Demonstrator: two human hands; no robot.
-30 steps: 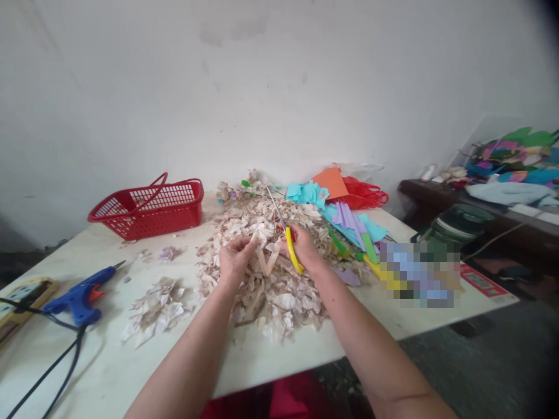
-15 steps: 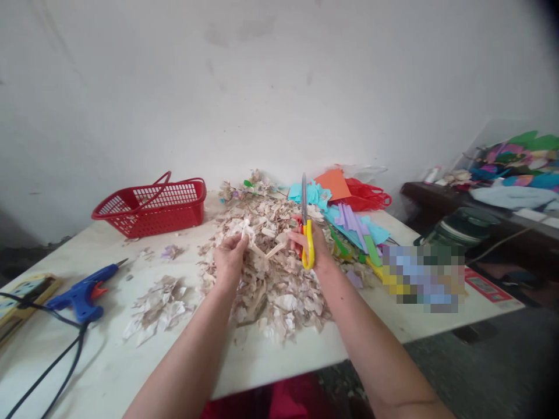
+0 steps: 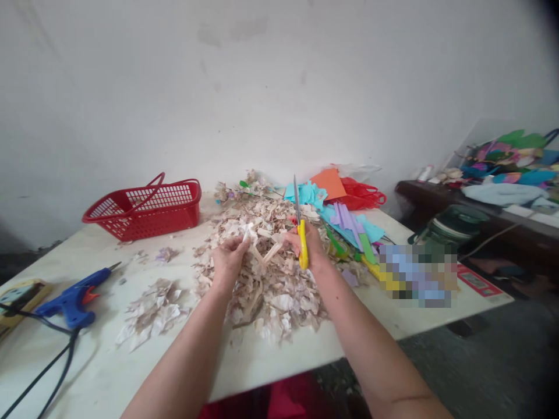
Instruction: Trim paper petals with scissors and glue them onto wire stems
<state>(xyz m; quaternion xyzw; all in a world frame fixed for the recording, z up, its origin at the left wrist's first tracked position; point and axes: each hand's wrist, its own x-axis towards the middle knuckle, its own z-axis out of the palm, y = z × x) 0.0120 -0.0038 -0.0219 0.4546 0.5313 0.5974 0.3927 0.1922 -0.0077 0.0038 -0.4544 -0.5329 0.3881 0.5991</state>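
Observation:
Pinched between the thumb and fingers of my left hand (image 3: 227, 261) is a whitish crumpled paper piece (image 3: 249, 234). In my right hand (image 3: 313, 243) I hold scissors (image 3: 303, 247) with yellow and red handles, their blades pointing up and away from me. My right fingertips also touch a pale folded strip (image 3: 272, 252), which hangs in a V between both hands; whether it joins the left hand's piece I cannot tell. Beneath both hands spreads a big pile of pale, brownish-white paper scraps (image 3: 292, 294).
At the left stand a red plastic basket (image 3: 152, 224) and a blue glue gun (image 3: 76, 299) with a black cord, near a power strip (image 3: 26, 299). To the right lie turquoise paper (image 3: 312, 192), an orange sheet (image 3: 328, 184), a red bag (image 3: 360, 195) and a dark green jar (image 3: 445, 227).
The view has shifted slightly, so the scene sits a little further left. The scissors lean more to the left, and the strip between my hands has opened a bit wider.

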